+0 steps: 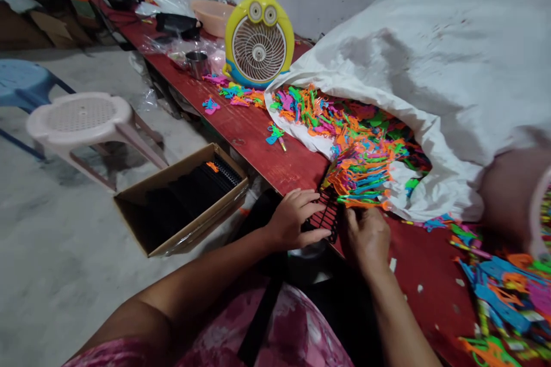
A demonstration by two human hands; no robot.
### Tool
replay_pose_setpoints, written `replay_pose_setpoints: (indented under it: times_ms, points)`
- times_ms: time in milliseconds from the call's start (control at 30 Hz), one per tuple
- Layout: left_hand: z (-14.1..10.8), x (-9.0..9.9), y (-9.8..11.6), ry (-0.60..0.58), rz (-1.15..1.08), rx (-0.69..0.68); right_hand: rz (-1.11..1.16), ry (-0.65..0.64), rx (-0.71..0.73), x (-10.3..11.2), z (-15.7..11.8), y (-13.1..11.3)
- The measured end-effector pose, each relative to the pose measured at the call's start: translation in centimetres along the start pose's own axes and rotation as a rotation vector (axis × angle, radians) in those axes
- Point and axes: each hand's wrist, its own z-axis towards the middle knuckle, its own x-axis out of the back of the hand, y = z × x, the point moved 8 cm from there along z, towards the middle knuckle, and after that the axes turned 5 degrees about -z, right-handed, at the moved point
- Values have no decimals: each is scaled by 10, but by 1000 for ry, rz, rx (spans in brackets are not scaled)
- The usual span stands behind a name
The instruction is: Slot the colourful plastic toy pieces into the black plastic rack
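My left hand (297, 219) lies with its fingers spread on a black slotted rack (323, 215) at the front edge of the red table (275, 163). Just right of the rack, my right hand (368, 235) has its fingers curled at the lower edge of a row of colourful plastic pieces (365, 183); what its fingertips grip, if anything, is hidden. Behind the row, a loose heap of similar pieces (318, 112) spills from the mouth of a large white sack (430, 40).
A cardboard box (206, 212) of black racks is at the left, near a pale stool (81, 117). On the table stand a yellow fan (259, 40) and a metal cup (198, 65). More pieces (508, 292) lie at the right, below a pink tub (512, 195).
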Motion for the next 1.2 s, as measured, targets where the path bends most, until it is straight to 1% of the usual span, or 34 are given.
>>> replay_pose_setpoints:
  times_ms: [67, 100, 167, 233, 333, 500, 633, 733, 800, 867, 967, 1067, 1133, 1200]
  points:
    - [15, 13, 16, 151, 58, -31, -28, 18, -43, -3, -3, 0]
    - [24, 17, 26, 200, 98, -66, -28, 25, -44, -4, -4, 0]
    - [43, 17, 45, 227, 164, -150, -12, 40, -25, -5, -6, -3]
    - [61, 10, 56, 202, 213, -199, -10, 47, -13, -4, -7, -5]
    - [77, -2, 56, 157, 237, -190, -74, 12, -50, -4, -7, -6]
    - [85, -14, 48, 102, 242, -143, -191, -111, -144, -9, -4, -12]
    - [90, -21, 47, 53, 310, -113, -185, -221, -210, -12, -2, -15]
    - [93, -21, 47, 53, 329, -71, -143, -277, -230, -13, 0, -16]
    - [95, -22, 46, 33, 333, -52, -98, -298, -226, -15, 0, -16]
    - [96, -23, 46, -11, 327, -41, -44, -298, -228, -16, 1, -16]
    - [97, -24, 45, -81, 328, -32, 48, -262, -222, -18, 3, -13]
    - [100, -21, 48, -140, 364, -76, 147, -247, -148, -20, 7, -10]
    - [104, -17, 51, -204, 383, -124, 220, -283, -107, -22, 10, -5]
    - [109, -13, 51, -304, 393, -159, 291, -335, -107, -23, 12, 4]
